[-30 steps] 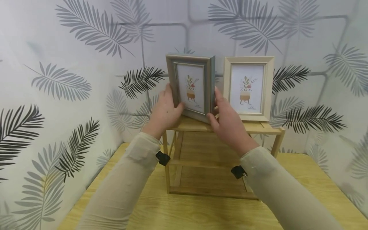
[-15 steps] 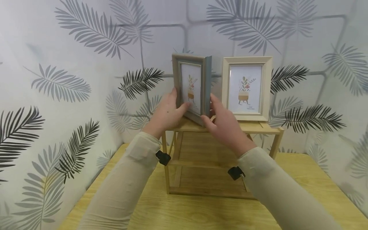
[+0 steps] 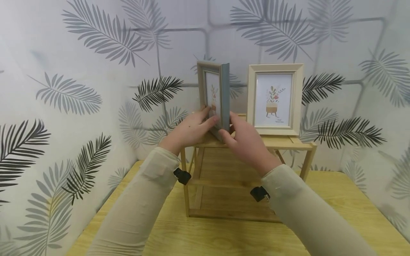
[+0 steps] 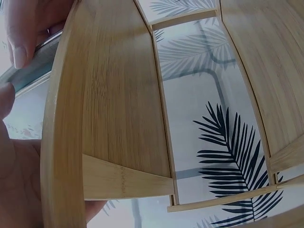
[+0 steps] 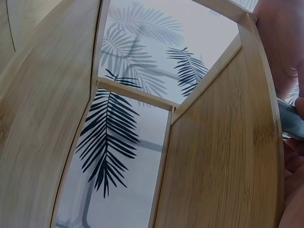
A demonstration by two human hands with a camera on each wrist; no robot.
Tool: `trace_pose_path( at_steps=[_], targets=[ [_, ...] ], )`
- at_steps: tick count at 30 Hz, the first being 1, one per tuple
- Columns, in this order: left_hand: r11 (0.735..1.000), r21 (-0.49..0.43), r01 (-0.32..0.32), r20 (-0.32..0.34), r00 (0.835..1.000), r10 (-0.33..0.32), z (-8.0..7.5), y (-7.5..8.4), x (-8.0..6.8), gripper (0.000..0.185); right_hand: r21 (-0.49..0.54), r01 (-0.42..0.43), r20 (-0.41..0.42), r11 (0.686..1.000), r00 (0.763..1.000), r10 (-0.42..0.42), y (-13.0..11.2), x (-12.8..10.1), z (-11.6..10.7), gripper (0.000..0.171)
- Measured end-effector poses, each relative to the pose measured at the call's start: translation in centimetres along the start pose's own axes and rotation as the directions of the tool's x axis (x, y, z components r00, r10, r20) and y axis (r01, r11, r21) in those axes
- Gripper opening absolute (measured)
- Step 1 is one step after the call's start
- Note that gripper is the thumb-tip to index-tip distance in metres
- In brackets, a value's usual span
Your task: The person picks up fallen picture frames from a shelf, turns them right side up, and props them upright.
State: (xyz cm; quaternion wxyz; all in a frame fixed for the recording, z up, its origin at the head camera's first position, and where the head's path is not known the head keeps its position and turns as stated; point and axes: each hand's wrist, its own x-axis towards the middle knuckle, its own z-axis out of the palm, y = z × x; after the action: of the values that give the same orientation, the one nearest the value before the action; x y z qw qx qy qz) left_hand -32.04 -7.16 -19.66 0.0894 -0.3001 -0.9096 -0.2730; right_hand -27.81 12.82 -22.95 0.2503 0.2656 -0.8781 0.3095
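Grey picture frame, upright on the bamboo shelf, looks to me light, stiff and probably glass-fronted, so I keep left hand and right hand pinching its lower side edges.

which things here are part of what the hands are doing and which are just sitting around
In hand:
- grey picture frame, gripped low down by the left hand and right hand
- bamboo shelf rack under it

Lying about:
- cream picture frame upright on the rack
- wooden table
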Motion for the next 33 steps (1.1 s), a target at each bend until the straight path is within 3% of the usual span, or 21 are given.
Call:
trace_pose_path(
  at_steps=[10,17,25,33],
  targets=[
    [0.999,-0.042,-0.006,0.021,1.000,0.007,0.1,-0.2,-0.2,0.079,0.001,0.009,0.000,1.000,1.000,-0.009,-0.3,0.1,0.2,0.046],
    [0.992,-0.123,-0.026,0.042,0.999,0.032,0.3,-0.3,-0.4,0.082,-0.023,0.070,0.003,0.997,0.998,-0.070,-0.8,0.6,0.5,0.041],
    [0.993,-0.118,-0.013,0.050,0.999,0.019,0.5,-0.2,-0.7,0.079,-0.040,0.094,0.011,0.995,0.996,-0.093,-1.3,1.0,0.7,0.048],
    [0.998,-0.055,0.025,0.031,0.999,-0.023,0.7,0.1,-1.0,0.065,0.013,0.065,0.104,0.998,0.992,-0.066,-1.2,0.7,0.4,0.061]
  ],
)
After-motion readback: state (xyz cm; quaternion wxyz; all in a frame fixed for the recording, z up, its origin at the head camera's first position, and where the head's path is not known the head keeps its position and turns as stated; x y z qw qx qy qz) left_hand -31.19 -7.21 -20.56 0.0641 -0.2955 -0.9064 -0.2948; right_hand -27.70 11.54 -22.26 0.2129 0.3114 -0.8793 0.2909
